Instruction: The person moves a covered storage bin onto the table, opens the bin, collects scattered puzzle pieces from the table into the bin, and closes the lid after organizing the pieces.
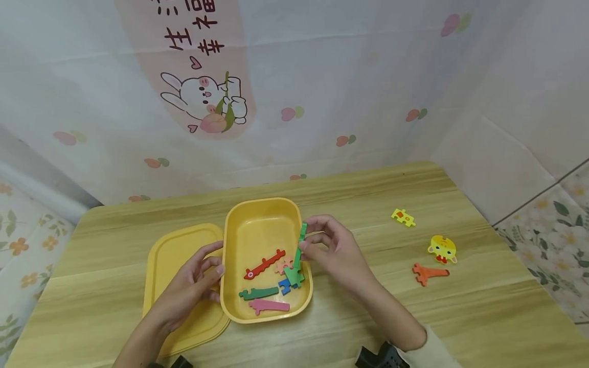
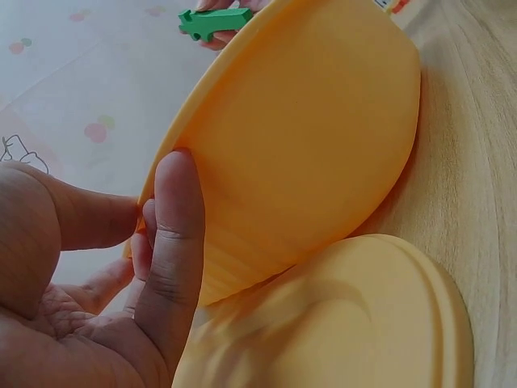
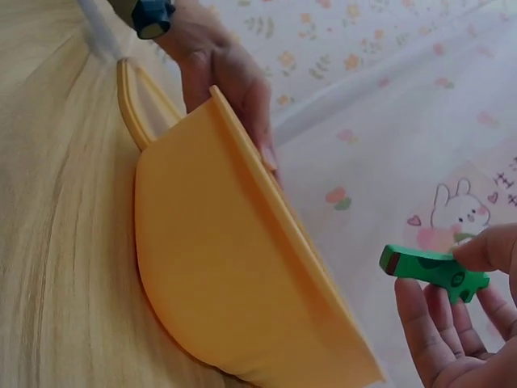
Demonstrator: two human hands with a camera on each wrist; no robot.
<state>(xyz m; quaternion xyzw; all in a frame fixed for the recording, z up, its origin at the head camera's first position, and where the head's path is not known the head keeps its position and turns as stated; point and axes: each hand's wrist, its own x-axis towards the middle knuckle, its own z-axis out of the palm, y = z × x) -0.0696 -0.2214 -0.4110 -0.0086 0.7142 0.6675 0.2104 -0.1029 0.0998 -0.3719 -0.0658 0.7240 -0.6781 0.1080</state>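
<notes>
A yellow plastic box (image 1: 259,220) stands on the wooden table, with several puzzle pieces lying in its near half. My left hand (image 1: 190,281) grips the box's left rim between thumb and fingers. Over the right rim, my right hand (image 1: 338,253) pinches a green puzzle piece (image 3: 432,268) by thumb and fingertips. Inside lie a red piece (image 1: 264,264), a dark green piece (image 1: 259,293), a pink piece (image 1: 270,305) and a blue piece (image 1: 286,287). A light green piece (image 1: 294,276) partly covers a salmon one (image 1: 281,267).
A yellow lid (image 1: 158,266) lies flat left of the box, partly under my left forearm. Right of my right arm are a yellow piece (image 1: 403,217), a yellow animal-head piece (image 1: 443,249) and an orange piece (image 1: 430,273). A printed curtain (image 1: 313,102) hangs behind the table.
</notes>
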